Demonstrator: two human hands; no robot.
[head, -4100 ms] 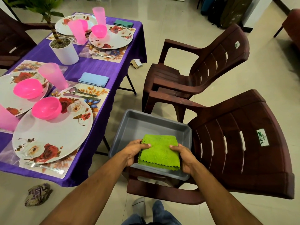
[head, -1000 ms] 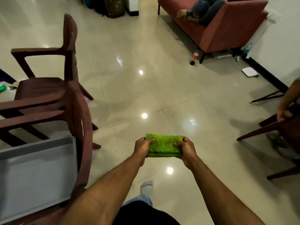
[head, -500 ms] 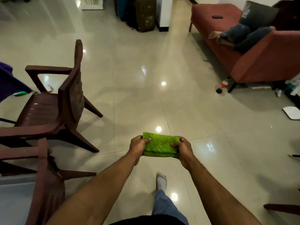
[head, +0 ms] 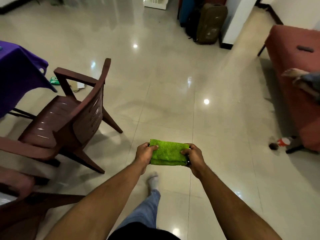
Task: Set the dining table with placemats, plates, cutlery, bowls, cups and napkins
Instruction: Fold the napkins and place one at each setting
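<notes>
We hold the folded green napkin (head: 167, 152) in the air above the floor (head: 169, 87), its long axis running left to right. Our left hand (head: 145, 153) and right hand (head: 193, 156) pinch its short ends, thumbs on top. A brown chair (head: 69, 122) stands to the left, beside the purple-covered counter (head: 15, 71). A red sofa (head: 297, 94) is at the right.

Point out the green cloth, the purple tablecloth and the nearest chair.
green cloth (head: 168, 150), head view, top face between the hands.
purple tablecloth (head: 19, 73), head view, hanging corner.
chair (head: 52, 122), head view, its seat.
</notes>
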